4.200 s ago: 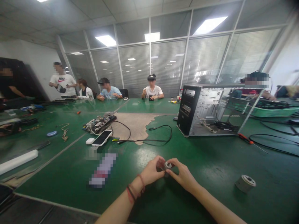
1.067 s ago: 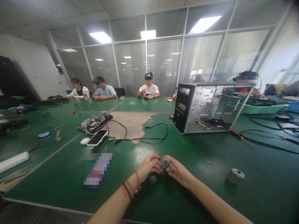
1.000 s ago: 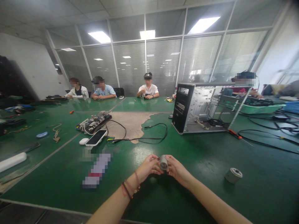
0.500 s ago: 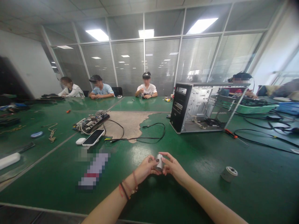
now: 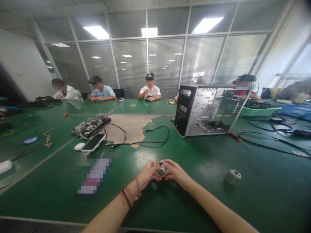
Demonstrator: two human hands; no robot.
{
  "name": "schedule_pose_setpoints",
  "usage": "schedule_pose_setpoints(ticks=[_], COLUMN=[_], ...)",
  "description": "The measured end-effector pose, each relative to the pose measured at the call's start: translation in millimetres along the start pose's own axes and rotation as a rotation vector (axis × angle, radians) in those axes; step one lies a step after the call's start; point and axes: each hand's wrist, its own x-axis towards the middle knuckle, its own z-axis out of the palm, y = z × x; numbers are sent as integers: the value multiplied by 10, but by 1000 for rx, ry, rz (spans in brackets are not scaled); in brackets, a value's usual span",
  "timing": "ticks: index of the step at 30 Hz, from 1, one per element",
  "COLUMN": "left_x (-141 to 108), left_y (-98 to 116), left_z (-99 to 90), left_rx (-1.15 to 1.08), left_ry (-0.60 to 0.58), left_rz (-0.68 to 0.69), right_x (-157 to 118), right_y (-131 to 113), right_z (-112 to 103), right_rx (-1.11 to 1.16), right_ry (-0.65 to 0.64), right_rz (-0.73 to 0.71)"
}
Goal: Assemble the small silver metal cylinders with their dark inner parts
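Grey cylinder (image 5: 161,171), one of two on the table, gripped between both hands

Entries, left to right:

Circuit board (image 5: 91,126), populated with components; on the green tabletop (image 5: 206,191), behind the smartphone.

Smartphone (image 5: 93,142), pale frame, dark screen up; a small white case (image 5: 79,147) just beside its left edge.

Left hand (image 5: 148,171), cords at the wrist; thumb and fingers pinching the cylinder from the left, dark thumbnail across its near face.

Cylinder, metal by its look; at the near middle of the table, its lower end turned toward the wearer. Interior too small to read.

Right hand (image 5: 178,174); fingertips pressed to the same piece from the right.

Computer tower (image 5: 182,113), black front, side panel off, interior bared.

Second cylinder (image 5: 232,178); on the tabletop, ringed end up, well apart from the right hand.

Screwdriver (image 5: 235,136), orange and black handle; lying just beside the tower.

Status, as judged: first piece taken in hand, its handling unfinished; second piece unheld. Whether any part has been fitted or removed, and how much work remains, cannot be told.
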Motion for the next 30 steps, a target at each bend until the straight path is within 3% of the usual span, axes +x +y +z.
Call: schedule_pose_setpoints(ticks=[10, 15, 21, 25, 30], left_x=[-51, -35, 8, -10, -45], left_y=[59, 44, -7, 7, 51], left_z=[28, 56, 37, 37, 54], left_rx=[4, 68, 62, 66, 140], left_ry=[-20, -7, -34, -45, -24], left_rz=[27, 121, 278, 305, 341], right_x=[-9, -26, -53, -90, -101], right_y=[-13, -76, -130, -144, -159], right_z=[-13, -31, -14, 10, 13], right_rx=[-49, -118, -378, -443, -359], right_ry=[4, -37, -22, -21, -101], right_rz=[-31, -164, -377, -420, -407])
